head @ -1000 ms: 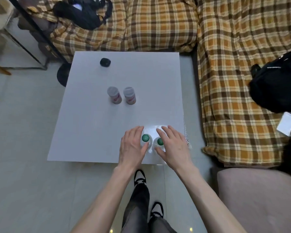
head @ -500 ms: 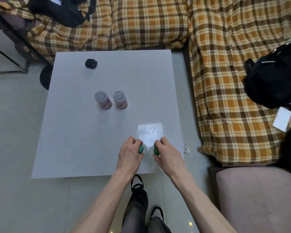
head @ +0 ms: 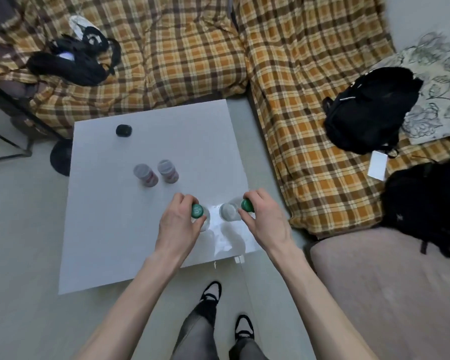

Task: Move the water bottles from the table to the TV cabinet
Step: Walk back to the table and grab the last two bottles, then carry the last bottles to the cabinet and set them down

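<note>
My left hand grips a clear water bottle by its neck, its green cap showing between thumb and fingers. My right hand grips a second clear bottle by its green cap; this bottle tilts to the left. Both bottles hang over the near right part of the white table. Two more bottles with grey-white caps and red labels, one on the left and one on the right, stand side by side at mid-table. The TV cabinet is out of view.
A small black round object lies near the table's far edge. A plaid-covered sofa wraps the far and right sides, with black bags on it. A grey-pink cushion is at lower right. My feet stand just before the table.
Both hands closed on the green-capped bottles and raised them off the table, moving apart. The right bottle has tipped sideways. The camera view has shifted back and to the right.
</note>
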